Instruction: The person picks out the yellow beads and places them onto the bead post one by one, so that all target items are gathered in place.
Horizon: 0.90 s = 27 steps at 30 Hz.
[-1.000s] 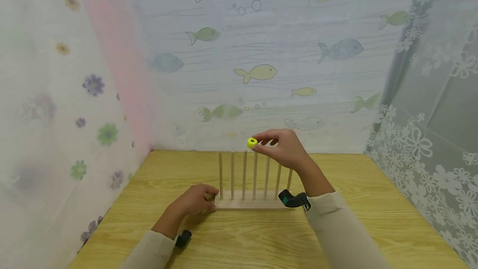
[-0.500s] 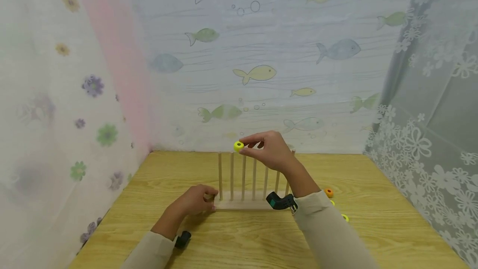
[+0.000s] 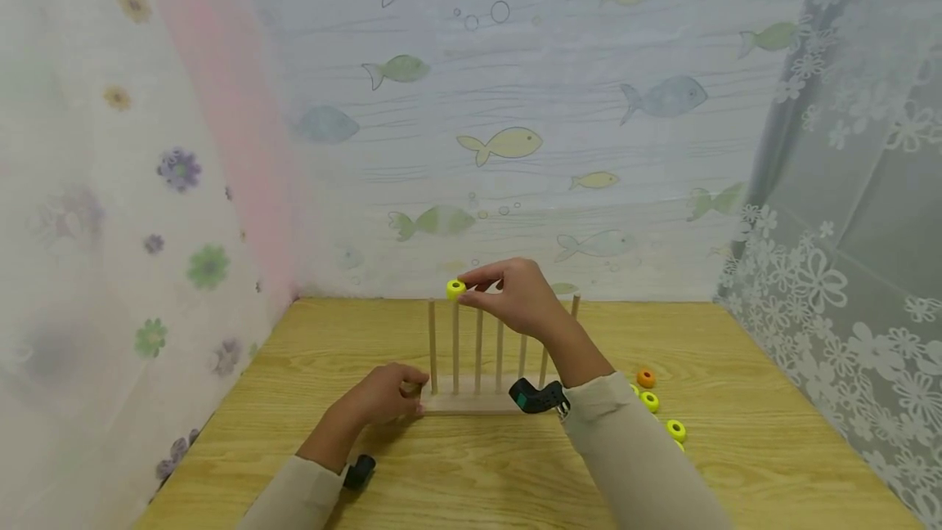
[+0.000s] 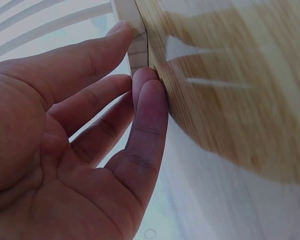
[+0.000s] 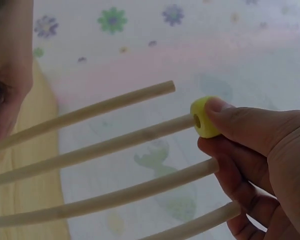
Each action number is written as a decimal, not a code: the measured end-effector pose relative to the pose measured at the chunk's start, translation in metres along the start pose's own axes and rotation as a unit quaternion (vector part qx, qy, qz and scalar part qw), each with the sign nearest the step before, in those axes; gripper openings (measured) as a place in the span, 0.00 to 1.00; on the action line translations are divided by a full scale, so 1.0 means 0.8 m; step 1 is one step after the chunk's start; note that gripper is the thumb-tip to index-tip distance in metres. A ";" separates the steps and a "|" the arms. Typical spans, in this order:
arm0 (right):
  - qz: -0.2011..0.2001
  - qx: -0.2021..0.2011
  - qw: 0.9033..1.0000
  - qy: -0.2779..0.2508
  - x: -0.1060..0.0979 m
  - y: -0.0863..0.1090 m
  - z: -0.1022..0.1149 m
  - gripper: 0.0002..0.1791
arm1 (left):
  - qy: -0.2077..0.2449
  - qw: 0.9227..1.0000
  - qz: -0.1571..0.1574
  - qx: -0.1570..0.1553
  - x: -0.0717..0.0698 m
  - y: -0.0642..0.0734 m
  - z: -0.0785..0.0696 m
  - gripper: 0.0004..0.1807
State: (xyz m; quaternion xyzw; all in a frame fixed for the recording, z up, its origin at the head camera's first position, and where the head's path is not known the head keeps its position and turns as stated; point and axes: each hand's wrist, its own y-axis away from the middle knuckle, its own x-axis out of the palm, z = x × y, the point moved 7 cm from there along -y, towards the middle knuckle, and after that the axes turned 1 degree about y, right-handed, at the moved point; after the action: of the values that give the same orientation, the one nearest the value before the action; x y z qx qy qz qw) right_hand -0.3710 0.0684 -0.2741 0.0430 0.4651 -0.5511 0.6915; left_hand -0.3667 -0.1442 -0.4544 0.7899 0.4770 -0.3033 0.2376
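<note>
My right hand pinches a yellow bead with a hole through it, between thumb and fingers. In the right wrist view the bead is right at the tip of the second peg from the left, its hole turned toward that peg. The pegs stand upright in a row on a wooden peg stand; my right hand and forearm hide some of them. At the stand's left end my left hand holds the base, and the left wrist view shows thumb and fingertips at the base's end.
Right of the stand, an orange bead and several yellow beads lie on the wood-grain table, partly behind my right sleeve. A fish-patterned sheet hangs behind, with flowered sheets at both sides.
My right hand has carried the yellow bead leftward, from above the middle pegs to the second peg's top. Beads at the right have come into sight. My left hand stays put.
</note>
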 end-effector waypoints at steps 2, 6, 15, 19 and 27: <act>-0.002 0.005 1.000 0.003 0.000 -0.001 0.001 0.12 | -0.002 1.000 0.001 0.000 0.000 0.000 0.000 0.30; -0.003 0.010 1.000 0.004 0.001 -0.003 0.006 0.12 | -0.003 1.000 0.000 -0.002 0.000 -0.001 0.001 0.29; 0.008 -0.001 1.000 -0.002 0.017 -0.007 0.016 0.12 | -0.001 1.000 0.004 0.002 0.000 -0.001 0.000 0.30; 0.008 0.003 1.000 -0.010 0.022 -0.007 0.018 0.12 | 0.008 1.000 0.007 0.002 0.002 -0.001 0.001 0.30; 0.005 0.015 1.000 -0.027 0.027 -0.008 0.018 0.13 | 0.009 1.000 0.008 0.004 0.001 -0.001 0.001 0.30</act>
State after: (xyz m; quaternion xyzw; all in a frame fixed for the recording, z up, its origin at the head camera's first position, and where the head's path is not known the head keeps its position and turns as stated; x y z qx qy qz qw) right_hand -0.3687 0.0422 -0.2782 0.0407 0.4381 -0.5552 0.7058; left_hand -0.3673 -0.1436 -0.4557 0.7974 0.4715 -0.2958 0.2330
